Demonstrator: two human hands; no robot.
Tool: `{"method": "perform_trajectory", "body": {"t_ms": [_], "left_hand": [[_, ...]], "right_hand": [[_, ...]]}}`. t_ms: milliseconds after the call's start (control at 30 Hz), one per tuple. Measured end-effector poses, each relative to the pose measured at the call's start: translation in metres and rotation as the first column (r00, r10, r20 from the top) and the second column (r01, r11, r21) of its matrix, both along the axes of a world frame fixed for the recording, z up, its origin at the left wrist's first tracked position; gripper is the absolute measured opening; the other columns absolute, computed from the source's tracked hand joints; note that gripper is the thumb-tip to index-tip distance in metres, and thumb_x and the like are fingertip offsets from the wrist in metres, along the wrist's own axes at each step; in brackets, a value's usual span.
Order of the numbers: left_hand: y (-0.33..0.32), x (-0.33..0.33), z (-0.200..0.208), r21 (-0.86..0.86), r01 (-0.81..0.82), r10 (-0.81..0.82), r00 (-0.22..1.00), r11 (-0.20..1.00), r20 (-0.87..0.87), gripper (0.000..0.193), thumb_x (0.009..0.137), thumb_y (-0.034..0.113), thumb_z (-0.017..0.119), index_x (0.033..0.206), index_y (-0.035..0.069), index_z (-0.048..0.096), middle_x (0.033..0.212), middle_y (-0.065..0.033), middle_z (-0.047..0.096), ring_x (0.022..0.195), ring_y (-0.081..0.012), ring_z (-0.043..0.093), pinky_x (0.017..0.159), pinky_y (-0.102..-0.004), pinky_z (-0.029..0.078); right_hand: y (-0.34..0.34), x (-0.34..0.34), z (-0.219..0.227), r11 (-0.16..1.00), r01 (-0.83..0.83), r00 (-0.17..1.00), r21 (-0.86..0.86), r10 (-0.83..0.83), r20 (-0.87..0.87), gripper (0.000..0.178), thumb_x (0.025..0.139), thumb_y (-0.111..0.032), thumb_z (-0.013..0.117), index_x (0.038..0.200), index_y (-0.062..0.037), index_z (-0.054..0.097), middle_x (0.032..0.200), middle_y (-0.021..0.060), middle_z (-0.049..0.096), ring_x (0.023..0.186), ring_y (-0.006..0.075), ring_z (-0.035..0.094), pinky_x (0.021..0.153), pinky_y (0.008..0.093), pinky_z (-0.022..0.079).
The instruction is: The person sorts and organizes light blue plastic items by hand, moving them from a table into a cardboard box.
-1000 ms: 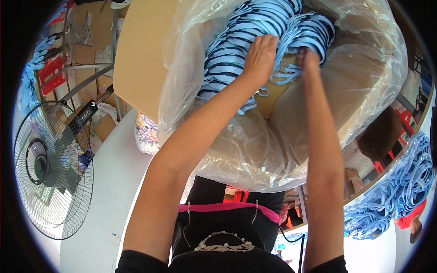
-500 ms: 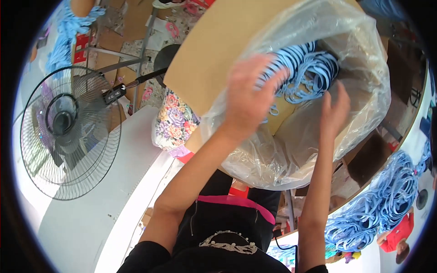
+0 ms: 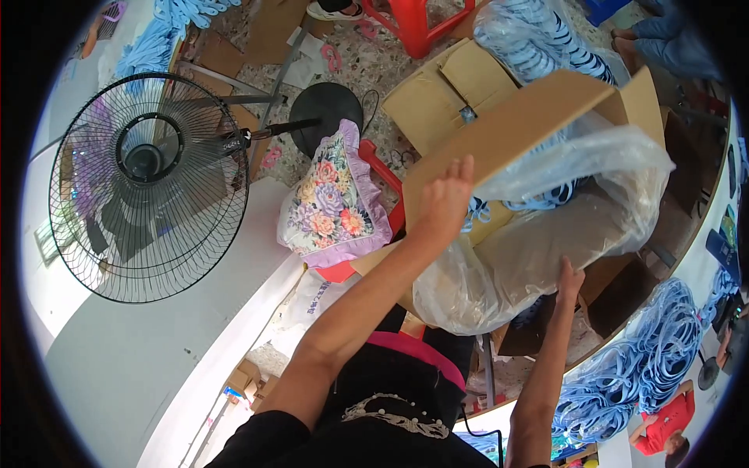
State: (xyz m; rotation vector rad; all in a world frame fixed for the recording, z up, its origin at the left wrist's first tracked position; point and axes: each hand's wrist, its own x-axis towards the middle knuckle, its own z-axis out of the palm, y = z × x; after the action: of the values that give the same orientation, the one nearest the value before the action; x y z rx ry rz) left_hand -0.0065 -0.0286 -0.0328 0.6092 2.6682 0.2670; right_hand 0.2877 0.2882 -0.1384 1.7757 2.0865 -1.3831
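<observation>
A cardboard box (image 3: 530,121) stands tilted in front of me, its tall flap raised on the left. A clear plastic liner (image 3: 468,300) hangs over its near rim. Inside lie bundles of light blue straps (image 3: 546,195), partly hidden by the liner and flap. My left hand (image 3: 449,199) grips the flap's near edge, fingers against the cardboard. At the box's near right side, my right hand (image 3: 572,281) is closed on the liner-covered rim; its thumb is hard to see.
A standing fan (image 3: 144,160) is at the left beside a white table (image 3: 156,382). A floral cushion (image 3: 331,203) rests on a red stool. Another carton (image 3: 437,93) and bagged straps (image 3: 538,35) lie beyond. Blue strap bundles (image 3: 632,359) cover the right-hand table.
The box has tipped and its flap has swung toward the right. My left hand has left the strap area for the flap; my right hand has lowered to the near rim. The view has shifted.
</observation>
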Motion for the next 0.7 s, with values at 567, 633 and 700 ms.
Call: {"method": "perform_trajectory", "body": {"t_ms": [567, 633, 700], "left_hand": [[0.057, -0.011, -0.003, 0.170, 0.381, -0.384, 0.923, 0.909, -0.019, 0.048, 0.085, 0.005, 0.058, 0.133, 0.005, 0.061, 0.120, -0.0151, 0.071, 0.084, -0.0297, 0.075, 0.069, -0.0406, 0.060], [0.056, -0.019, 0.006, 0.192, 0.370, -0.364, 0.929, 0.909, -0.069, 0.049, 0.086, 0.004, 0.056, 0.134, 0.008, 0.061, 0.126, -0.0133, 0.070, 0.086, -0.0314, 0.075, 0.071, -0.0425, 0.061], [0.052, -0.025, -0.001, 0.260, 0.369, -0.357, 0.930, 0.892, -0.092, 0.050, 0.086, 0.003, 0.055, 0.135, 0.009, 0.062, 0.123, -0.0144, 0.071, 0.087, -0.0330, 0.075, 0.071, -0.0442, 0.061]], "right_hand": [[-0.078, 0.112, 0.015, 0.927, 0.373, 0.927, -0.030, -0.374, -0.041, 0.041, 0.085, -0.015, 0.078, 0.117, 0.0088, 0.069, 0.110, 0.0126, 0.074, 0.093, 0.0225, 0.071, 0.085, 0.0349, 0.054], [-0.076, 0.108, 0.014, 0.920, 0.391, 0.916, -0.036, -0.392, -0.084, 0.039, 0.085, -0.015, 0.077, 0.115, 0.0087, 0.070, 0.108, 0.0127, 0.075, 0.092, 0.0224, 0.071, 0.084, 0.0348, 0.054], [-0.067, 0.104, 0.015, 0.923, 0.385, 0.914, -0.030, -0.385, -0.123, 0.038, 0.085, -0.015, 0.076, 0.113, 0.0092, 0.071, 0.108, 0.0122, 0.075, 0.092, 0.0216, 0.071, 0.084, 0.0347, 0.054]]}}
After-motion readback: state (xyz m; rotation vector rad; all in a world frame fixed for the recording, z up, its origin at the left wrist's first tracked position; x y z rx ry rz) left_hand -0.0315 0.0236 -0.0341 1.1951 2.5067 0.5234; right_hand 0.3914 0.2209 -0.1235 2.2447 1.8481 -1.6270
